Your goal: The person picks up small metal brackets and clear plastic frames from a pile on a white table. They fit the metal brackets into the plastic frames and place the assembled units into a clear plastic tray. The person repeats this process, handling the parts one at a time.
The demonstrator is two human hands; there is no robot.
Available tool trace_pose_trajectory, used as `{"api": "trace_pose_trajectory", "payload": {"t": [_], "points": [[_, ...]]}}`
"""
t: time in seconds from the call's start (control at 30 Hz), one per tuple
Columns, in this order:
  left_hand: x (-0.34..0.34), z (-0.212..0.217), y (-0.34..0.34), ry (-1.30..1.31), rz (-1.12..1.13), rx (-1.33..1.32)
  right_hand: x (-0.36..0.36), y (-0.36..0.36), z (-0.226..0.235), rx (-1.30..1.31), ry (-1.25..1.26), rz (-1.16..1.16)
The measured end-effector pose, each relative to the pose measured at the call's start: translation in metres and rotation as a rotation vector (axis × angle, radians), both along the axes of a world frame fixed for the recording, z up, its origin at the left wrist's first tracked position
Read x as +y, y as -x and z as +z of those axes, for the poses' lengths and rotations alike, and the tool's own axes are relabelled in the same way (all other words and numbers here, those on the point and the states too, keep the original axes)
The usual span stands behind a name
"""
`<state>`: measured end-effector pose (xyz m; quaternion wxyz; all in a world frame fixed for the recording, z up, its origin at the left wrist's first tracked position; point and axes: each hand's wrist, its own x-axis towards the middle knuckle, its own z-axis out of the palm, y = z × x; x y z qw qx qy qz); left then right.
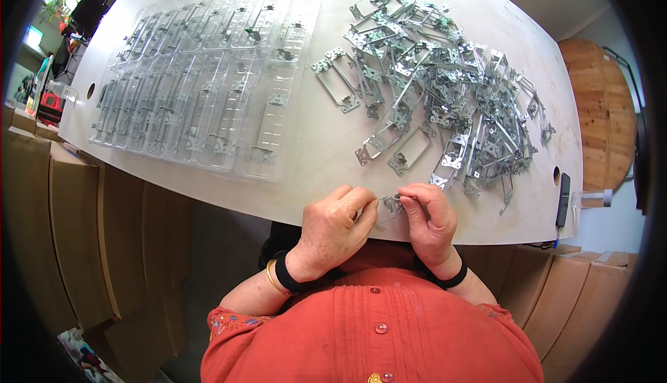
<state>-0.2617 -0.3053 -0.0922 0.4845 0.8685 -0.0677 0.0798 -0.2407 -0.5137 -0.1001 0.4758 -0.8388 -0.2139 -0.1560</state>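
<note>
Near the table's front edge, a small silvery metal bracket (392, 207) is held between my two hands. My left hand (336, 231) is closed, its thumb and fingertips pinched at the bracket's left end. At the other end my right hand (432, 223) pinches with thumb and forefinger. The fingers cover part of the bracket. Just beyond my hands lies a big tangled pile of thin metal frame brackets (445, 84), with a few loose ones at its near side. To the left, clear plastic trays (240, 169) hold rows of similar brackets in long narrow compartments.
All this rests on a white table (208, 192) with a curved-looking edge. A dark slim device (563, 201) and a clear cylinder (594, 199) are at its right edge. Cardboard boxes (76, 223) stand below on both sides. A round wooden board (597, 112) leans at the right.
</note>
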Motion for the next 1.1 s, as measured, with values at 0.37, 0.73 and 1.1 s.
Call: {"api": "trace_pose_trajectory", "payload": {"t": [0.37, 0.73, 1.1], "points": [[-0.0008, 0.0017, 0.0012, 0.004, 0.006, 0.001, 0.0000, 0.0019, 0.0018, 0.069, -0.064, -0.001], [-0.0014, 0.0021, 0.0013, -0.006, 0.002, 0.001, -0.0011, 0.0032, -0.0030, 0.066, -0.080, 0.004], [-0.0014, 0.0006, 0.0015, -0.006, 0.004, -0.004, 0.0002, 0.0005, -0.0010, 0.027, -0.027, -0.004]]}}
